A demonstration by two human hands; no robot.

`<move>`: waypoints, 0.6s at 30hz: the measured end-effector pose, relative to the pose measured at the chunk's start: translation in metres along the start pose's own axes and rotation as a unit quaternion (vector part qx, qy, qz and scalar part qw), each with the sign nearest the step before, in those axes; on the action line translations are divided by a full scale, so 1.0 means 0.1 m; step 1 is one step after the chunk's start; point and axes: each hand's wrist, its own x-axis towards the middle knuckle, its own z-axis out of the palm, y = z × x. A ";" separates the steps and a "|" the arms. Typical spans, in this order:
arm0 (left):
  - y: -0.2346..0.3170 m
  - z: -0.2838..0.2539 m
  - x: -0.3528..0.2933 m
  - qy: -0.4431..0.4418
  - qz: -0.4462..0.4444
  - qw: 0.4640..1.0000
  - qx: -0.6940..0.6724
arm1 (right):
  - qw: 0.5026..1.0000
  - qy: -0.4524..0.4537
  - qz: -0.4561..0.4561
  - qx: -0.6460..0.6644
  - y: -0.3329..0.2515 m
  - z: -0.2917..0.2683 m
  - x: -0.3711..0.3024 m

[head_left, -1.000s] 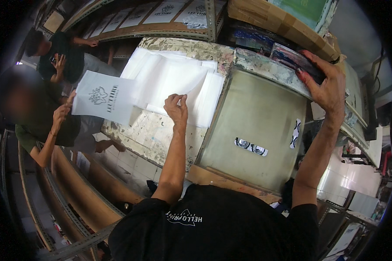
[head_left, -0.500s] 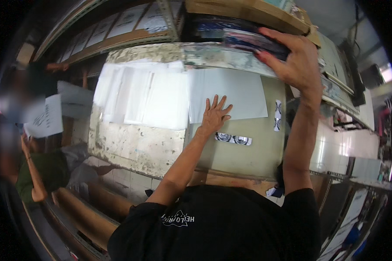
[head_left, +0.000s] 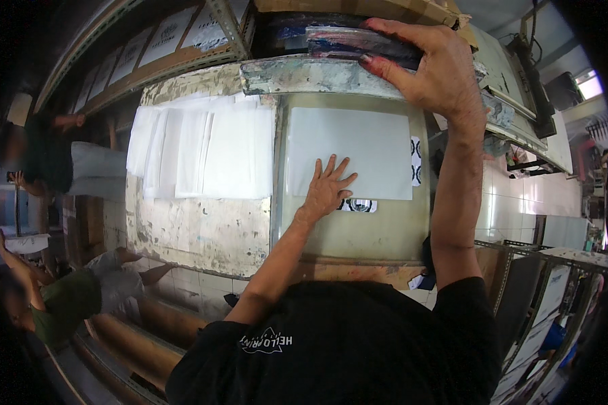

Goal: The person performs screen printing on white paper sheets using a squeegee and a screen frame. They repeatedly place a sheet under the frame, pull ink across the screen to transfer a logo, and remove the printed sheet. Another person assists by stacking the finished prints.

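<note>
A pale translucent sheet [head_left: 358, 138] lies on the greenish, glass-like board in front of me. My left hand [head_left: 329, 187] rests flat on its near left part, fingers spread. The sheet's right edge and near edge partly cover two black-and-white patterned strips, a right strip [head_left: 416, 162] and a near strip [head_left: 361, 205]. At the board's far edge, my right hand [head_left: 442, 71] is closed around the right end of an ink-stained bar [head_left: 358, 44], thumb below and fingers above. Red stains show on the fingertips. A paint-smeared beam [head_left: 304, 77] runs just below the bar.
A spread stack of white sheets [head_left: 203, 148] lies on the stained tabletop [head_left: 196, 233] to the left. Racks with printed sheets [head_left: 165, 34] stand at the far left. Two people are at the left, one in a green shirt [head_left: 67, 304]. Another rack [head_left: 540, 304] stands at the right.
The sheet under my left hand has slid right and toward me and lies straighter, now overlapping both patterned strips. My right hand keeps its grip. The green-shirted person has shifted.
</note>
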 end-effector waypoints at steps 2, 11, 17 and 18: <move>0.01 0.02 -0.03 0.003 0.009 1.000 0.000 | 1.000 -0.004 -0.002 0.010 -0.03 -0.01 0.01; 0.02 0.05 -0.03 0.004 0.022 1.000 -0.008 | 1.000 -0.020 0.012 -0.014 -0.02 0.00 -0.01; -0.03 0.03 -0.03 -0.011 0.025 1.000 0.000 | 0.999 -0.020 0.020 -0.044 0.01 0.01 -0.05; -0.03 0.02 -0.03 -0.015 0.024 1.000 0.002 | 0.998 -0.025 0.030 -0.041 -0.01 0.01 -0.06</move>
